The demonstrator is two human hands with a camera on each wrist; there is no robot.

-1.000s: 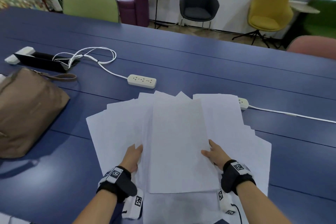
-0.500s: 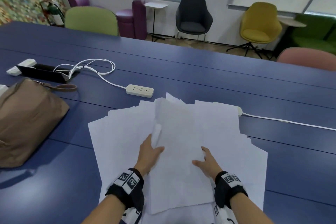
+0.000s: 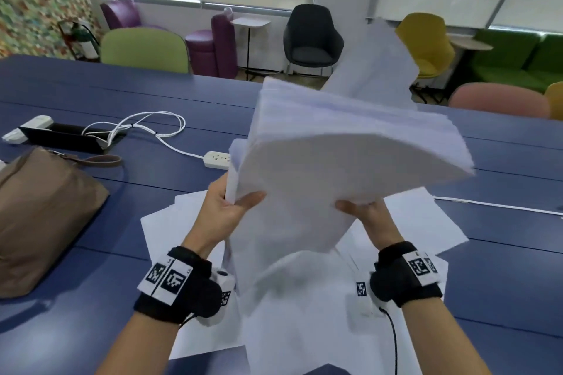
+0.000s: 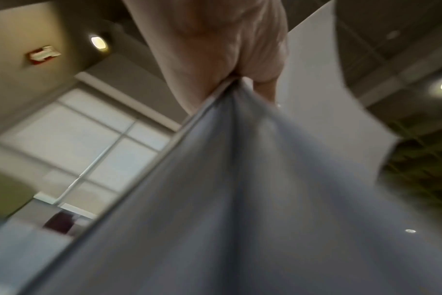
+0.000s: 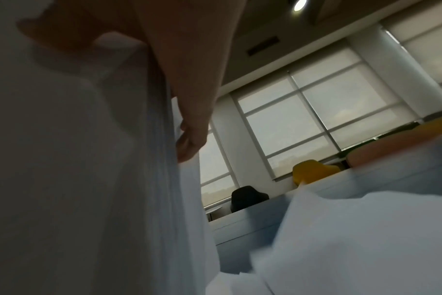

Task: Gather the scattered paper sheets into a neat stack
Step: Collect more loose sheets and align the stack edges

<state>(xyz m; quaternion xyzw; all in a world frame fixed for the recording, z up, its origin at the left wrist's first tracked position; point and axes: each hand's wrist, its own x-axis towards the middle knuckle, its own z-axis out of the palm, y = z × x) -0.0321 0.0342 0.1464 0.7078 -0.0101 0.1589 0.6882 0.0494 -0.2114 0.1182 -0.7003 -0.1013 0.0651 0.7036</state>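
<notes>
A thick bundle of white paper sheets (image 3: 341, 161) is lifted off the blue table (image 3: 91, 94) and bends upward, blurred. My left hand (image 3: 227, 207) grips its left edge, thumb on top; in the left wrist view that hand (image 4: 230, 59) pinches the paper bundle (image 4: 253, 189). My right hand (image 3: 364, 211) grips the bundle's lower right edge, and the right wrist view shows the right hand (image 5: 187, 99) against the sheets (image 5: 88, 179). More loose sheets (image 3: 426, 222) lie fanned out on the table under both hands.
A brown bag (image 3: 39, 216) sits at the left. Behind it lie a black tray (image 3: 67, 137), a coiled white cable (image 3: 146, 125) and a power strip (image 3: 217, 159). A second white cord (image 3: 502, 207) runs off to the right. Chairs stand beyond the table.
Both hands were pressing flat on the sheets on the table; now they have taken hold of a bundle and raised it off the table. The head view has tilted up.
</notes>
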